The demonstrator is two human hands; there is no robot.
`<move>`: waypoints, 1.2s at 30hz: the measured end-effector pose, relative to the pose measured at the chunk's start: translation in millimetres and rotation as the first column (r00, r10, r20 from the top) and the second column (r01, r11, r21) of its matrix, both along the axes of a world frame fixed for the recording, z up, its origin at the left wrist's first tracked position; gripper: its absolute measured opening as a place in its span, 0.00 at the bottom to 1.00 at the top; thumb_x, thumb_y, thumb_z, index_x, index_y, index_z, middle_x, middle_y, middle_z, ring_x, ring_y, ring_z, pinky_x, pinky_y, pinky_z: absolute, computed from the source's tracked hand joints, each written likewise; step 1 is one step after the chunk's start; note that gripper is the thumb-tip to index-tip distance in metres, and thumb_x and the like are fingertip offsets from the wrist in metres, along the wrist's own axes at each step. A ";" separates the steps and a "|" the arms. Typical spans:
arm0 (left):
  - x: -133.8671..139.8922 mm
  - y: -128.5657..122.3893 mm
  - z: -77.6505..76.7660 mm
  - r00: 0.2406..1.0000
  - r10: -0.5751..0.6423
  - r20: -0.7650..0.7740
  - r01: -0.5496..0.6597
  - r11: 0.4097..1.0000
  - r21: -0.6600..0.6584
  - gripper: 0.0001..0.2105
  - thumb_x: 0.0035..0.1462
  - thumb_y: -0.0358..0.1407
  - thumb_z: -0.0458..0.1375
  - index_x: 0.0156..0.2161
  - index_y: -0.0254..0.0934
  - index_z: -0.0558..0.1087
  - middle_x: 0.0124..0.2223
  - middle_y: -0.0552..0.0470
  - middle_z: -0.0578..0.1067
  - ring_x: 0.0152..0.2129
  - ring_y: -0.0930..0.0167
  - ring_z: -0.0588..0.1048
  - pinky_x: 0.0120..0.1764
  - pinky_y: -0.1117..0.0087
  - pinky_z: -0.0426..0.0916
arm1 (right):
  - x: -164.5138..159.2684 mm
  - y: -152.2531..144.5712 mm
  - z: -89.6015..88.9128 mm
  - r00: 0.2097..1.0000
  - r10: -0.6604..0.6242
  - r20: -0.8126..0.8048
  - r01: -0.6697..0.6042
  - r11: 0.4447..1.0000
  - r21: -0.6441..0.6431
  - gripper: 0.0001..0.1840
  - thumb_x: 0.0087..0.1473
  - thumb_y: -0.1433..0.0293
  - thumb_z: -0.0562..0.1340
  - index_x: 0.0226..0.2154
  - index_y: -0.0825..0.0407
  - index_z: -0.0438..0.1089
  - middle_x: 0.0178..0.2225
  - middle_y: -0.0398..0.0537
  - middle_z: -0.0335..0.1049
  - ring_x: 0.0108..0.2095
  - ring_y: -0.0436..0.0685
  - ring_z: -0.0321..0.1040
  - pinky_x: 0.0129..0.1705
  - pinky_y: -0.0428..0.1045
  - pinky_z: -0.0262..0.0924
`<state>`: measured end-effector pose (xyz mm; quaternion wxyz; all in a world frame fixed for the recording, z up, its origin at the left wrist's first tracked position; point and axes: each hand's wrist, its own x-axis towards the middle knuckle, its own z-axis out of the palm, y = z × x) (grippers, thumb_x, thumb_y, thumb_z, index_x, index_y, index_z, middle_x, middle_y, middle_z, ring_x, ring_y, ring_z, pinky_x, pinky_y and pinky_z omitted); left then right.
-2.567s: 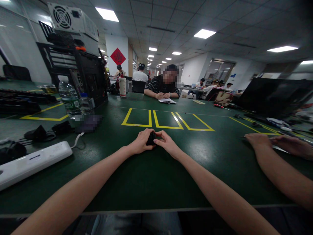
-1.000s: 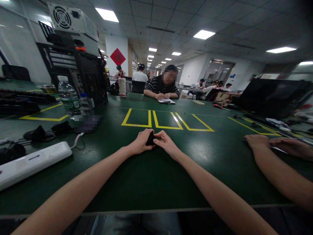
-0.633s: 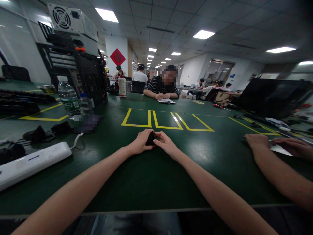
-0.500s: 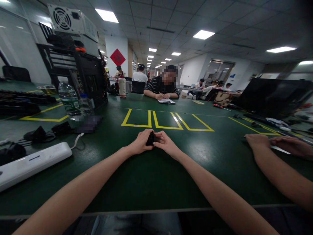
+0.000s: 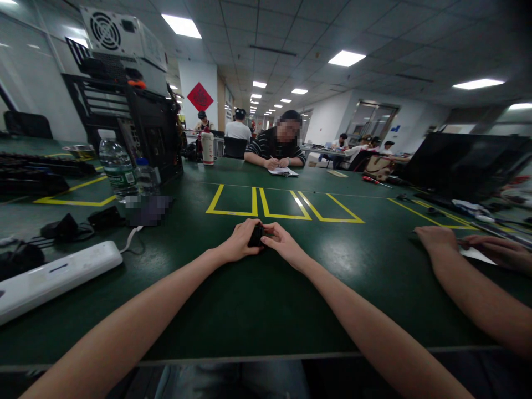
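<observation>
Between my two hands is a small black object [image 5: 256, 236], just in front of the yellow tape marks on the green table [image 5: 266, 310]. Its kind is hard to tell, since fingers cover much of it. My left hand [image 5: 240, 241] is closed round its left side, with the thumb along the near edge. From the right, my right hand [image 5: 279, 241] has its thumb and fingertips at the object in a pinch. Both hands rest low, at or close to the tabletop.
A white power strip [image 5: 62, 280], water bottles [image 5: 116, 166] and an open computer case [image 5: 153, 133] stand on the left. Across the table a person [image 5: 276, 144] writes on a clipboard [image 5: 283, 172]. Another person's hands [image 5: 438, 241] are at the right, near a black monitor [image 5: 469, 163].
My right thumb has shifted slightly up and over the black object. My left hand stays in place. At the right, the other person's hands have moved a little.
</observation>
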<state>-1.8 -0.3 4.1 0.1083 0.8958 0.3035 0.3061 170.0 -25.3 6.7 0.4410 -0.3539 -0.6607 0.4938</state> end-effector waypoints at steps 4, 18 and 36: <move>0.1 1.0 -1.6 1.000 0.000 0.012 0.000 1.000 0.007 0.27 0.46 0.38 0.56 0.50 0.37 0.51 0.46 0.46 0.61 0.43 0.64 0.63 0.47 0.60 0.56 | -1.1 -2.4 1.7 0.998 0.043 -0.040 -0.043 0.999 -0.013 0.15 0.43 0.68 0.61 0.36 0.49 0.59 0.40 0.44 0.61 0.43 0.52 0.62 0.47 0.53 0.56; 0.9 0.3 -0.6 1.000 0.012 0.001 -0.012 1.000 -0.004 0.27 0.46 0.38 0.57 0.50 0.37 0.51 0.46 0.46 0.61 0.43 0.64 0.63 0.47 0.60 0.56 | 0.2 2.9 -1.5 1.000 0.025 -0.003 -0.025 1.000 -0.007 0.16 0.44 0.69 0.60 0.38 0.51 0.59 0.42 0.46 0.60 0.43 0.53 0.62 0.48 0.53 0.55; -0.6 1.4 -1.9 1.000 0.002 -0.010 -0.002 1.000 -0.006 0.28 0.46 0.38 0.56 0.51 0.36 0.50 0.47 0.45 0.60 0.44 0.64 0.62 0.48 0.60 0.56 | -1.0 0.3 0.2 0.999 -0.030 0.040 0.031 0.999 -0.015 0.17 0.44 0.68 0.60 0.40 0.50 0.59 0.43 0.47 0.59 0.44 0.53 0.61 0.49 0.54 0.54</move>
